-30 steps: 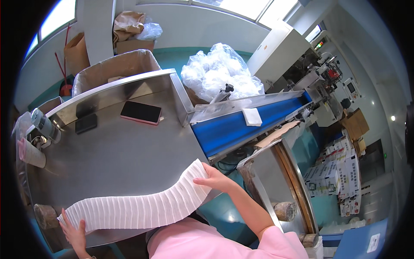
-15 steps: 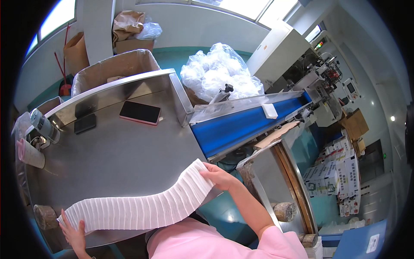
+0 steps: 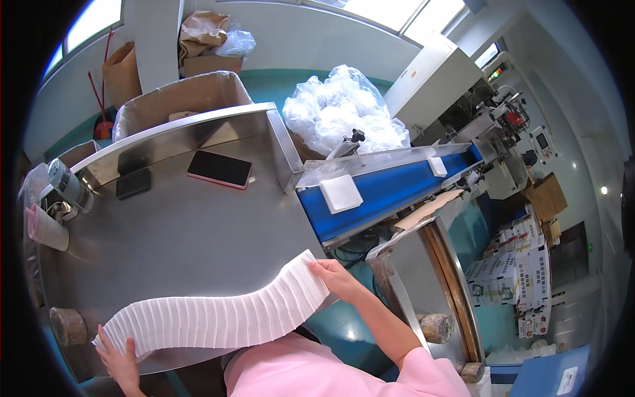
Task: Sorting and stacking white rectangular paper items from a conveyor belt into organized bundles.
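A long, curved row of white folded sheets [image 3: 211, 322], packed face to face like tissues or napkins, lies along the near edge of the steel table [image 3: 231, 245]. My left hand [image 3: 121, 362] clasps its left end, with thumb and fingers on either side. At the other end, my right hand [image 3: 336, 278] grips the last sheets, which rise toward the conveyor. On the blue conveyor belt [image 3: 390, 192] to the right lie two white folded stacks: a nearer stack [image 3: 341, 193] and a farther stack [image 3: 436, 167].
A pink-edged phone [image 3: 220, 169] and a dark flat object [image 3: 133, 184] rest toward the table's back. Cups [image 3: 47, 228] stand at the left edge, above a round log-like block [image 3: 68, 327]. Behind are a lined carton [image 3: 185, 99] and bagged white material [image 3: 347, 112].
A white folded stack has moved down the belt toward the table, and another shows at the far end. Both hands keep hold of the row, almost unmoved; the view has shifted slightly.
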The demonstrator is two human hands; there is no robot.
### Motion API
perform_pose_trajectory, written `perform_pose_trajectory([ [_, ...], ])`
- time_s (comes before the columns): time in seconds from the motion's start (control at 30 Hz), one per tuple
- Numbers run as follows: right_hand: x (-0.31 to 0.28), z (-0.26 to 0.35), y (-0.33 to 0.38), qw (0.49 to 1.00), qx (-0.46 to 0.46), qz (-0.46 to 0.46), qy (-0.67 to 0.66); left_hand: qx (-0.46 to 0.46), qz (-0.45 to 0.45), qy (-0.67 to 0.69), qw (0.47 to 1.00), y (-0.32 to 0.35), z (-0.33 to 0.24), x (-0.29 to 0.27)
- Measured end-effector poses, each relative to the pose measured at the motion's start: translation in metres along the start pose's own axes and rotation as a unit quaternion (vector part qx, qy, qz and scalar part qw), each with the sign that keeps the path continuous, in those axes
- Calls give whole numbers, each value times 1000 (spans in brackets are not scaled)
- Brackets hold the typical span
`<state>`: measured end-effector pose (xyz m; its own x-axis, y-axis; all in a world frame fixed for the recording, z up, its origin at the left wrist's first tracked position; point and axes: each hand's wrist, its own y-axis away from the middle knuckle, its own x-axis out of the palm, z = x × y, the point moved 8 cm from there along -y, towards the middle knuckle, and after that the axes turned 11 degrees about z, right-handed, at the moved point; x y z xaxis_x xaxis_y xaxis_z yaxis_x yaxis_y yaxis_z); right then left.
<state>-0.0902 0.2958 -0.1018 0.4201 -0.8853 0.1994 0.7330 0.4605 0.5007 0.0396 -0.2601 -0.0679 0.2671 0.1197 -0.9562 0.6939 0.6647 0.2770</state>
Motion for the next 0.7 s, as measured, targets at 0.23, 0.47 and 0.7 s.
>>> perform_pose_trajectory([
  [0.23,-9,6,-6,994,-94,-18,49,-6,15,1,1000,4,-3,-3],
  [0.47,-17,-2,2,990,-65,-120,-35,-27,25,10,999,19,-7,-8],
  [0.7,31,10,-7,997,-43,-58,-20,-11,20,13,1000,23,-18,-6],
])
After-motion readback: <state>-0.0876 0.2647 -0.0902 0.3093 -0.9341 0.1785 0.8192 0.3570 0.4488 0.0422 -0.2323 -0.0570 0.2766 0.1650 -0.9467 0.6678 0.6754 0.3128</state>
